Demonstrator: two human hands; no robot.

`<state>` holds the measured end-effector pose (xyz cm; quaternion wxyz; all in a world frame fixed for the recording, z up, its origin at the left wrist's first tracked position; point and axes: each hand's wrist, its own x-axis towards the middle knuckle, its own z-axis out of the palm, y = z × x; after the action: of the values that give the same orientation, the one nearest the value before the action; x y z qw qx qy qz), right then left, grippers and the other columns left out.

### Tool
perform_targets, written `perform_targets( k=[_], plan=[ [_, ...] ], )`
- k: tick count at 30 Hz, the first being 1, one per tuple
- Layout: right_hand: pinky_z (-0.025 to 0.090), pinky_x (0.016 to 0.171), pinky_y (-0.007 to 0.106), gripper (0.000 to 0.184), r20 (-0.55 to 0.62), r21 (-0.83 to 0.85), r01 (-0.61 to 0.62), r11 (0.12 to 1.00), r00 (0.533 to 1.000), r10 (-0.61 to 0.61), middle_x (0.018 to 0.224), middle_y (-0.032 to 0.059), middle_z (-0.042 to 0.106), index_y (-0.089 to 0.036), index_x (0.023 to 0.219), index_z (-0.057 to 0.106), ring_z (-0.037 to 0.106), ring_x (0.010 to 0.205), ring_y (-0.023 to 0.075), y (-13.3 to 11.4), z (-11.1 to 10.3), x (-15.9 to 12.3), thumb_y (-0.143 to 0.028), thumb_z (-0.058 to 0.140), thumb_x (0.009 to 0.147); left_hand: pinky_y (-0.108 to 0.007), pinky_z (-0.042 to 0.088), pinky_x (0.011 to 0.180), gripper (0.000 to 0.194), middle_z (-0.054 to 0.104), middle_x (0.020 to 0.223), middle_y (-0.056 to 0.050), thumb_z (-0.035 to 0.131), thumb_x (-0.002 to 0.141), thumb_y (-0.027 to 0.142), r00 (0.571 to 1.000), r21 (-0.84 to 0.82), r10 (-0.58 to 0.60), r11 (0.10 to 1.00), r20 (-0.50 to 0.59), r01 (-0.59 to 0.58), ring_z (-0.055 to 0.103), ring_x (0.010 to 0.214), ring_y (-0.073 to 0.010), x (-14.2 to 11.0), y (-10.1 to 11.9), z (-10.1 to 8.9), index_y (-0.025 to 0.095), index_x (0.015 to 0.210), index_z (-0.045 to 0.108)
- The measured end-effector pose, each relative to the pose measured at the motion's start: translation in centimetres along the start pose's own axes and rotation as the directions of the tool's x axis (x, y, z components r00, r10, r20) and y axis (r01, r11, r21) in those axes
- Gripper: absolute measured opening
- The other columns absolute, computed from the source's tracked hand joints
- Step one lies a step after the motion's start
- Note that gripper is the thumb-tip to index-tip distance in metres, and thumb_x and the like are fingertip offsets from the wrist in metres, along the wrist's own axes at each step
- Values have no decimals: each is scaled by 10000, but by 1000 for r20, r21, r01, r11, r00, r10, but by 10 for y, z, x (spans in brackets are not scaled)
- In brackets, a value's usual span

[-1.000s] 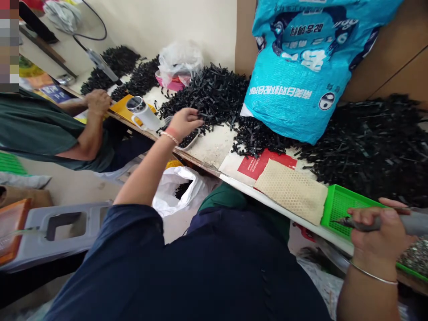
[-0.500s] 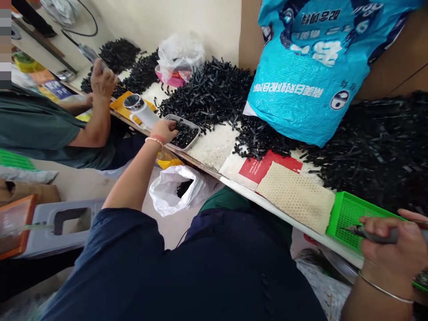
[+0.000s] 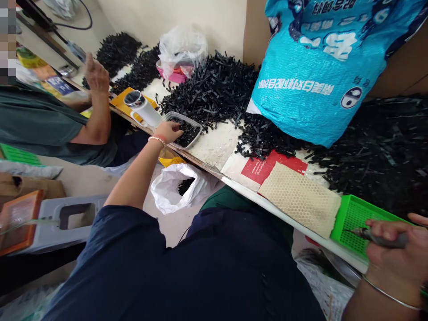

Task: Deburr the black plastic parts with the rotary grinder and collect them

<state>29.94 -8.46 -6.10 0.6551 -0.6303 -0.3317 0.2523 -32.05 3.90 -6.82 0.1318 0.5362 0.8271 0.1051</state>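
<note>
Left hand [image 3: 169,132] moved to one tub [image 3: 199,135] | fingers bent, grip unclear | right hand [image 3: 397,252]: fingers clasp one grey tool [image 3: 389,241]

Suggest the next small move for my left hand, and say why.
I'd probably pinch a black piece with your left hand: its fingertips are at the pieces in the clear tub, while your right hand holds the grey tool over the green basket.

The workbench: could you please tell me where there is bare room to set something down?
The main bare patch of workbench lies between the clear tub and the red sheet; a smaller one, between the white mug and pink container. It is crowded around the blue bag and behind the green basket, where black strips are heaped.
</note>
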Motion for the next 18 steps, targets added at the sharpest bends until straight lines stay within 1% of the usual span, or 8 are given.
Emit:
perform_targets(
  k=[3,5,8,11,13,15,18],
  plan=[
    [365,551,492,265,13,-33,4,999,1000,-3,427,-22,317,-412,702,664,325,436,193,2,-1,1,-408,620,440,-313,535,965,387,831,1071,-71,709,846,390,1000,-54,8,999,30,-7,732,1020,-278,-1,0,4,201,1150,854],
    [371,541,506,252,27,-54,25,998,999,-24,436,-18,315,-417,710,659,324,444,196,4,-1,1,-421,628,459,-304,530,944,358,834,1037,-61,685,867,417,999,-78,29,997,38,-26,729,995,-272,-3,0,6,210,1092,871],
    [366,537,511,272,24,-48,70,996,997,-69,470,-12,314,-457,765,711,317,461,182,7,0,-1,-434,618,511,-324,521,914,419,814,950,-81,602,926,441,1000,-53,22,998,12,-21,709,931,-278,-8,0,9,156,1085,865],
    [360,538,503,306,22,-17,80,997,997,-79,495,-6,331,-481,816,760,335,469,172,7,4,-3,-449,619,546,-339,503,911,481,773,906,-101,519,991,439,998,-23,11,1000,-54,-13,672,905,-274,-11,1,9,104,1132,834],
    [375,542,511,292,27,-18,80,997,996,-80,498,-3,354,-459,811,762,346,473,180,4,7,-3,-459,637,547,-354,492,944,478,765,960,-119,482,1021,405,993,-30,33,999,-109,-37,660,948,-278,-14,4,6,93,1170,811],
    [416,565,538,298,22,-34,79,996,997,-78,512,-5,395,-434,807,752,360,491,194,2,10,-2,-468,653,529,-371,477,1004,457,766,1068,-141,468,1034,367,981,-49,89,994,-172,-99,656,1032,-288,-17,12,3,102,1215,793],
    [488,623,555,339,-45,-31,98,995,994,-99,576,-14,471,-408,829,725,419,550,205,3,12,3,-464,658,502,-392,442,1100,433,748,1242,-158,490,1033,333,939,-67,253,959,-234,-275,641,1173,-300,-24,32,6,128,1296,766]
  ],
)
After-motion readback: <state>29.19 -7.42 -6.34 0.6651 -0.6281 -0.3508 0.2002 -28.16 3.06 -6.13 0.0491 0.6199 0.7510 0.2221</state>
